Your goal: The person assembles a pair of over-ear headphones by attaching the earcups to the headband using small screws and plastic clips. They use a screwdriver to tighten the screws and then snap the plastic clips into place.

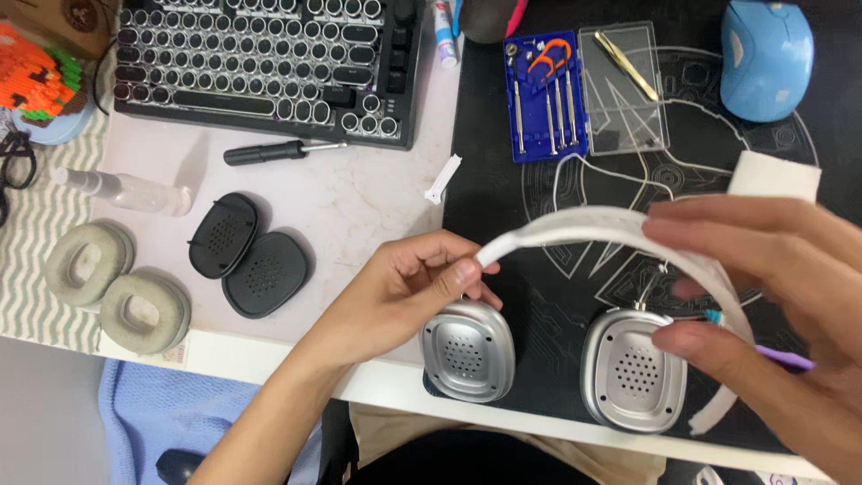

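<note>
Headband (593, 224) of white over-ear headphones arcs between both hands, over black desk mat (539, 296). Left hand (404, 287) pinches the band's left end, thumb and forefinger closed on it. Right hand (772, 296) grips the right side, fingers curled, with a thin teal-tipped tool (714, 316) between them. Two silver ear cups (467, 350) hang below, pads off. Judging: band flexes, cups add weight, hinges fragile; hold band near the joints. Grey cushions (117, 287) sit at 9 o'clock.

Bright, even overhead light, soft shadows beside objects, and the near right hand (790, 332) slightly blurred.
</note>
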